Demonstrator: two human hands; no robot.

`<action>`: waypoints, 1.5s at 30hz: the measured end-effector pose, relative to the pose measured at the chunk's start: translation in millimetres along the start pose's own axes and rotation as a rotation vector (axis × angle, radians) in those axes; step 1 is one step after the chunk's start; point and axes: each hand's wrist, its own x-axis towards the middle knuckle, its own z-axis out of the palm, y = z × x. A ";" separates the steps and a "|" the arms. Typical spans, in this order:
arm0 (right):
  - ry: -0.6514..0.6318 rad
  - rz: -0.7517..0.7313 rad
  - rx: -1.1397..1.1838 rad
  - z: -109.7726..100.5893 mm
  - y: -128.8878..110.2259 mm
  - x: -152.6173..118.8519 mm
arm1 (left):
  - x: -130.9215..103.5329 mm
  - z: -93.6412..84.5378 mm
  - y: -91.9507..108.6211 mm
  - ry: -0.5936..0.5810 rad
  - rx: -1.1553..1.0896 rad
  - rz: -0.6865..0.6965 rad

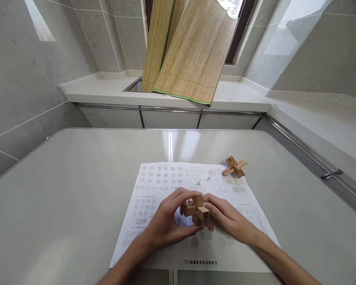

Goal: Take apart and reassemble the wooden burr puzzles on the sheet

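Note:
A wooden interlocking block puzzle is held above a printed paper sheet, near the middle front. It has several crossed bars, one marked with a dark character. My left hand grips it from the left, thumb at its bottom and fingers over its top. From the right, my right hand holds it with fingers closed around its right side and back; some fingertips are hidden behind it. A second, smaller crossed wooden piece with dark marks lies at the sheet's upper right corner.
The pale table has a seam down its middle. Beyond its far edge stands a white ledge, with a bamboo mat hanging over it by a window. Tiled walls rise at both sides.

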 end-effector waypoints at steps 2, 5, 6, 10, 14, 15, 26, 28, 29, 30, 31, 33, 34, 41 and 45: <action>-0.007 0.011 0.023 -0.5 -0.8 0.1 | -0.2 -0.3 1.1 -0.008 -0.001 0.018; 0.026 0.025 0.069 1.0 -0.3 1.7 | -0.9 0.0 -1.8 -0.004 0.027 0.040; 0.047 0.030 0.099 1.8 0.4 2.5 | -1.2 0.4 -3.9 0.005 0.040 0.041; 0.162 0.090 0.349 1.4 6.2 7.4 | -2.8 3.6 -13.6 0.103 0.079 -0.047; 0.319 0.163 0.767 -9.5 14.1 13.1 | -4.2 6.6 -18.6 0.182 0.131 -0.134; 0.353 0.166 0.834 -13.4 16.1 14.3 | -4.3 6.8 -18.8 0.187 0.142 -0.136; 0.763 0.134 0.753 -30.7 26.8 15.7 | -0.6 3.3 -14.2 0.137 0.133 -0.183; 0.766 0.148 0.742 -27.2 22.2 15.1 | -0.7 3.9 -14.8 0.136 0.129 -0.178; 0.770 0.144 0.726 -25.2 20.0 14.8 | -0.8 4.2 -15.3 0.136 0.124 -0.175; 0.767 0.133 0.705 -23.1 18.2 14.5 | -0.9 4.5 -15.6 0.135 0.118 -0.173; 0.760 0.115 0.679 -20.9 16.8 14.3 | -0.9 4.8 -15.8 0.135 0.112 -0.171; 0.718 0.092 0.616 -16.6 14.9 14.0 | -0.8 4.9 -15.3 0.138 0.109 -0.166; 0.687 0.086 0.581 -14.4 14.0 14.0 | -0.6 4.7 -14.7 0.140 0.114 -0.164; 0.506 0.041 0.323 2.0 2.3 15.8 | 1.6 1.5 -8.6 0.111 0.150 -0.212; 0.500 0.019 0.265 4.2 3.3 18.6 | 2.4 0.4 -6.5 0.100 0.162 -0.217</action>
